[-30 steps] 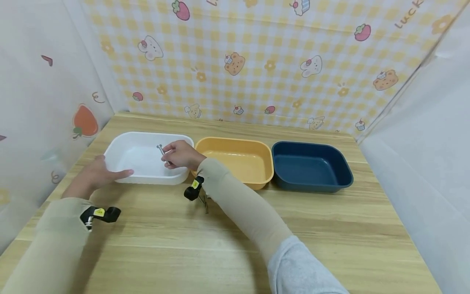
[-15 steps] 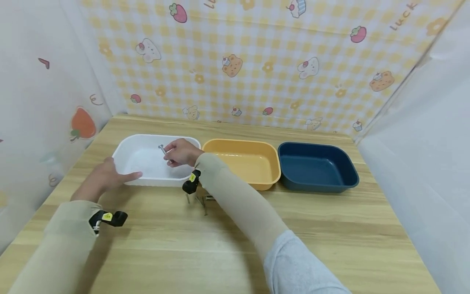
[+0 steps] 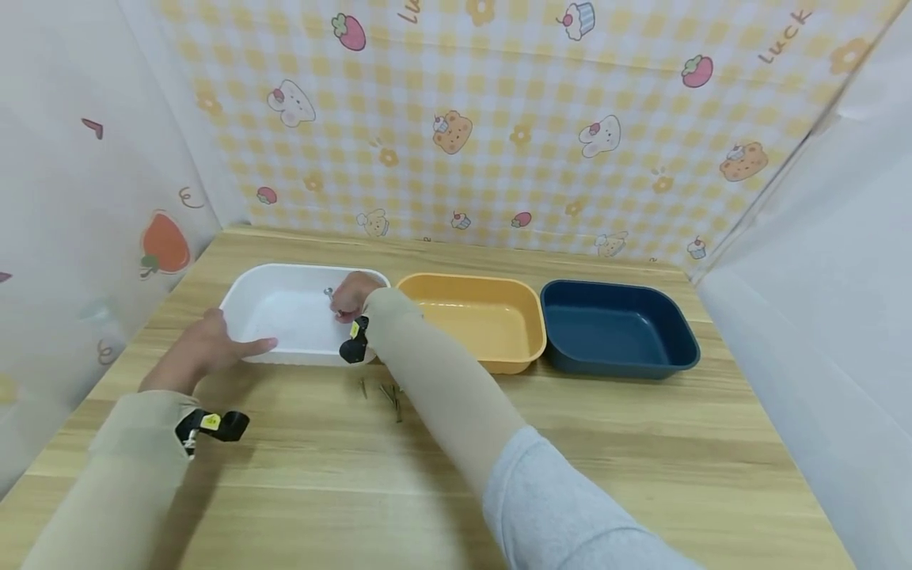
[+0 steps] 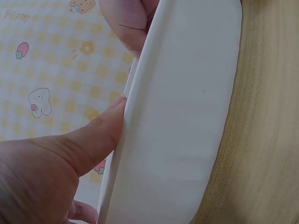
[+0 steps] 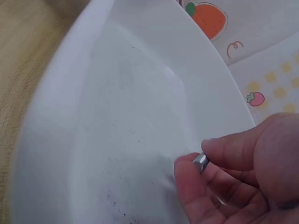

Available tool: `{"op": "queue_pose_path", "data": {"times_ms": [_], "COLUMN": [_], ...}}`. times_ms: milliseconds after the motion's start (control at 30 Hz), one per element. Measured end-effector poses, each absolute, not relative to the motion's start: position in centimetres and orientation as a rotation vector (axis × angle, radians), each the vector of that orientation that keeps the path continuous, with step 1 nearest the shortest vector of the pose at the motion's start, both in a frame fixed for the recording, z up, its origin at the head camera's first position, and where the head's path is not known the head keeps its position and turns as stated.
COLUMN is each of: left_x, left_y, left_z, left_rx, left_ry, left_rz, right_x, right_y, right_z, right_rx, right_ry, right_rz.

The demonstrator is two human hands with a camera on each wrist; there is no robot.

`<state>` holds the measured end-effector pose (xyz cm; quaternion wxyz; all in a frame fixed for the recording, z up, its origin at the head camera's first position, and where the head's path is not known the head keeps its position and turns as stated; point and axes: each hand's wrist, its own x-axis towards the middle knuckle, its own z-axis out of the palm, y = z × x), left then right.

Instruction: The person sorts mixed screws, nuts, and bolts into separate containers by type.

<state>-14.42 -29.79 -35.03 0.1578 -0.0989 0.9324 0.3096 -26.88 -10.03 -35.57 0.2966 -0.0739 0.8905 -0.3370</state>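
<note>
A metal bolt (image 5: 201, 162) is pinched between the thumb and fingers of my right hand (image 3: 356, 294), over the right half of a white plastic tub (image 3: 285, 317). One end of the bolt (image 3: 328, 292) pokes out to the left of the fingers in the head view; the rest is hidden. My left hand (image 3: 207, 346) holds the tub at its front left corner. In the left wrist view its thumb (image 4: 100, 135) presses on the rim, while most of the other fingers are out of sight behind it.
A yellow tub (image 3: 473, 321) and a dark blue tub (image 3: 618, 328) stand in a row to the right of the white one. Several thin bolts or screws (image 3: 392, 393) lie on the wooden table (image 3: 299, 491) in front. Dark specks dot the white tub's floor.
My right hand has moved slightly right and turned within the white tub, still pinching the bolt. The white tub slid a little to the right early on, with my left hand on it.
</note>
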Motion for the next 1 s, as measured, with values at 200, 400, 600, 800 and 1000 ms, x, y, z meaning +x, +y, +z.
{"op": "queue_pose_path", "data": {"times_ms": [200, 400, 600, 800, 1000], "left_x": [-14.3, -14.3, -14.3, -14.4, -14.4], "left_y": [-29.6, -29.7, -29.6, -29.4, -29.6], "left_z": [-34.8, -34.9, -35.0, -34.9, -34.9], "left_rx": [-0.307, -0.285, -0.273, -0.288, -0.294], "left_ry": [2.650, 2.658, 2.666, 2.650, 2.659], "left_rz": [0.891, 0.885, 0.907, 0.885, 0.868], "right_x": [-27.8, -28.3, -28.4, -27.9, -27.5], "right_y": [-10.8, -11.3, -11.6, -11.2, -10.7], "right_z": [-37.3, -38.9, -39.6, -39.0, -37.6], "right_rx": [-0.214, -0.196, -0.153, -0.168, -0.237], "right_ry": [2.548, 2.626, 2.633, 2.620, 2.598], "right_rz": [-0.548, -0.480, -0.519, -0.518, -0.567]}}
